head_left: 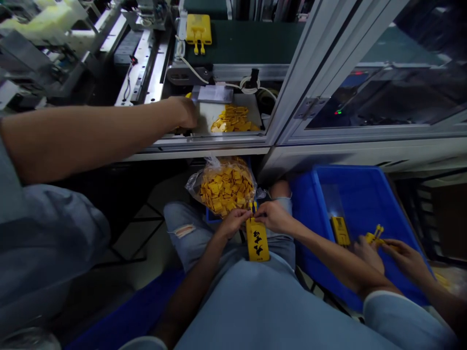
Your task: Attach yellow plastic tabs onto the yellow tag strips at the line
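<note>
A yellow power bank (257,243) with black characters on its face rests upright against my lap. Two short yellow cables with plugs (253,207) stick up from its top end. My left hand (235,223) is closed at the top left corner, its fingertips pinching by the cable bases. From the other side, my right hand (274,217) pinches at the same top end; the exact spot under the fingertips is hidden. Just beyond my hands sits a clear plastic bag (195,187) full of small yellow square pieces (228,188).
At left, a co-worker's arm (98,129) reaches to a tray (204,119) with more yellow pieces. Another power bank (199,30) lies on the green conveyor (255,41). At right, another person's hands (370,255) hold a yellow item over a blue crate (365,194).
</note>
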Available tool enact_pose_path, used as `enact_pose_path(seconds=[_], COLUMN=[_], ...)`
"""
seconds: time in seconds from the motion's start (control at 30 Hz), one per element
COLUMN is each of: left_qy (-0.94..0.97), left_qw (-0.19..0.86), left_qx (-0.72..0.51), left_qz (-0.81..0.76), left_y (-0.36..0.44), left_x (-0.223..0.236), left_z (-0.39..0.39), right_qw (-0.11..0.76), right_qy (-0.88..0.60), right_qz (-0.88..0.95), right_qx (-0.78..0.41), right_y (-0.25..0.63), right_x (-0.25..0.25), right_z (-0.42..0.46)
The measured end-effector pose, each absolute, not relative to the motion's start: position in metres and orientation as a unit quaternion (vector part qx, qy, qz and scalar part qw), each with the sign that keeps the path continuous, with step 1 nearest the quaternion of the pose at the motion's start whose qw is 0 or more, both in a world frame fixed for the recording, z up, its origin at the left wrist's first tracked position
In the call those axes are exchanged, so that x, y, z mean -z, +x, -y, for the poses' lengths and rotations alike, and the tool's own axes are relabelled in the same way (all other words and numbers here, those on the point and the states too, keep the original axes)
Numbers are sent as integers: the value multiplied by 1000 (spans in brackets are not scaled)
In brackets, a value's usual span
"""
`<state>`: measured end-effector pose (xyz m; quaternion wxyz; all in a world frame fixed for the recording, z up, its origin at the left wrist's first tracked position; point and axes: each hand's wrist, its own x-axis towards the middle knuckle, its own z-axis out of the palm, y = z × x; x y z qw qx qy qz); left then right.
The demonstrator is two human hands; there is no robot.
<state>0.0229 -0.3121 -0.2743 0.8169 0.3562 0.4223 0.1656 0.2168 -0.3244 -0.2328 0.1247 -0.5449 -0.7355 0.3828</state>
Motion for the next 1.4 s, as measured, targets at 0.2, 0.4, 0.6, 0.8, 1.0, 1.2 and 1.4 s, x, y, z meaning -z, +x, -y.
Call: enact_pose_path(seconds=[0.2,0.4,0.6,0.8,1.0,1.2,1.4], left_qy=[351,351,341,384,423,509,482], left_qw=[817,815,818,810,797,750,724], left_qx=[-175,-178,-177,-161,-187,-184,-198], left_qz=[-423,-424,-429,-413,-388,-381,-452], left_y=[24,23,24,22,14,14,8], left_x=[272,277,277,273,256,242,253], left_z=[309,309,310,311,311,327,338], right_qw=[151,181,170,182,206,167,193], right_qy=[-569,-551,-532,-494,-558,-451,-461], right_qz=[703,714,747,790,662,583,601], right_qx=[-400,-391,-360,-315,-457,-655,-624], right_y=[215,217,218,221,227,219,206], right_x=[235,243,246,247,241,238,248], right_z=[324,325,327,333,334,338,347])
